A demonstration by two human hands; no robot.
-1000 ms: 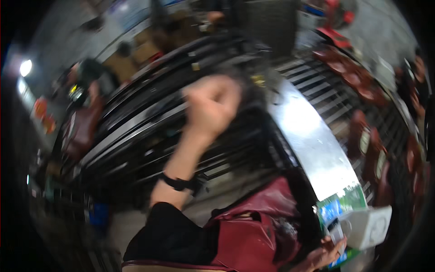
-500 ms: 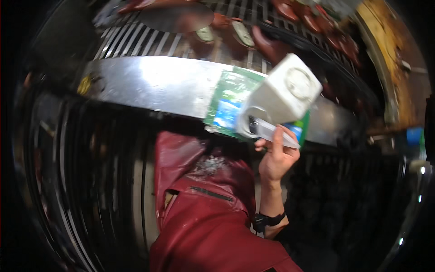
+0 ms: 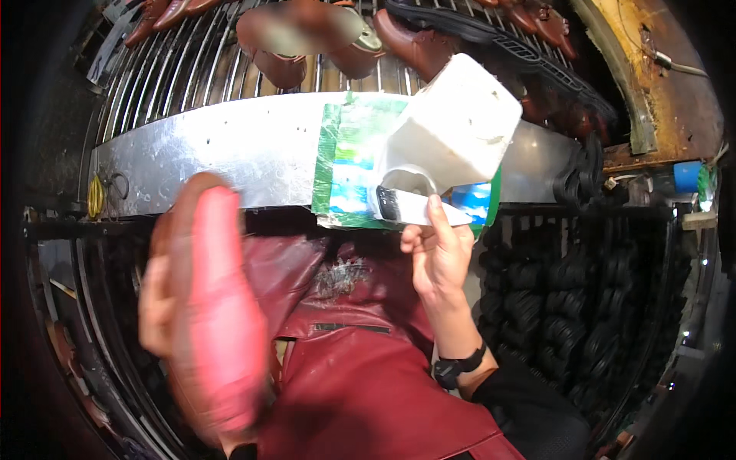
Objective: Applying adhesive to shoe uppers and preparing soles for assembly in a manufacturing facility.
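Note:
My left hand (image 3: 156, 310) grips a brown leather shoe (image 3: 178, 383) from its left side, and motion blurs both. The shoe's pink underside (image 3: 224, 299) faces up. My right hand (image 3: 445, 257) pinches the pale handle of a brush (image 3: 431, 208), thumb on top. Black bristles sit at the round opening of a white plastic container (image 3: 464, 115). That container is tipped toward me on a green and blue plastic sheet (image 3: 326, 172), which covers part of the metal ledge (image 3: 222, 146).
Beyond the ledge, a barred rack (image 3: 165, 92) carries brown shoes (image 3: 280, 69) and a black sole (image 3: 514, 57). Stacked black soles (image 3: 552, 307) fill the lower right. A yellow ring (image 3: 95, 198) hangs at the ledge's left end. My red apron (image 3: 360, 383) lies below the ledge.
My left hand has come into view from below with the shoe in it. The brush in my right hand lies flatter at the container's opening. The whole view has shifted and sharpened.

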